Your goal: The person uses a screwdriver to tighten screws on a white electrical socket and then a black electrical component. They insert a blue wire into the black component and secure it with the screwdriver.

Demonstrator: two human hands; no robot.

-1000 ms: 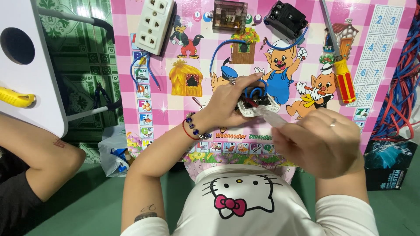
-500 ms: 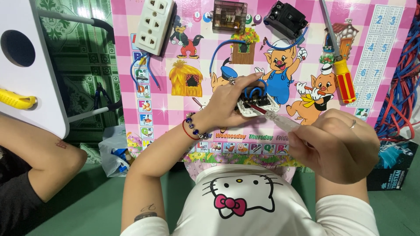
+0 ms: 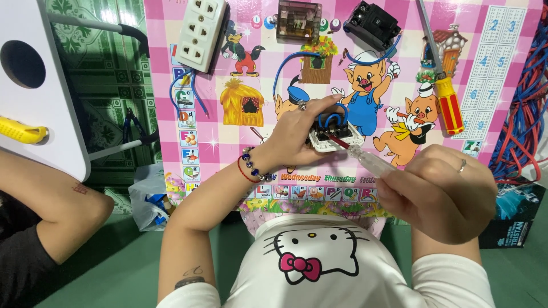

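Observation:
My left hand (image 3: 297,130) grips a small white electrical socket part (image 3: 337,137) with blue wires (image 3: 331,117) looping out of its top, holding it on the pink cartoon table (image 3: 240,137). My right hand (image 3: 436,191) is closed around a clear-handled screwdriver (image 3: 371,162). Its red tip touches the white part at its right side. A beaded bracelet and a red thread sit on my left wrist.
A white multi-socket strip (image 3: 200,31), a clear relay box (image 3: 298,20), a black breaker (image 3: 374,23) and a red-and-yellow screwdriver (image 3: 445,94) lie on the table's far side. Red and blue wire bundles (image 3: 522,125) hang at right. Another person's arm (image 3: 54,199) rests at left.
My right hand has slid a little down and to the right with the screwdriver. My left hand stays on the white part.

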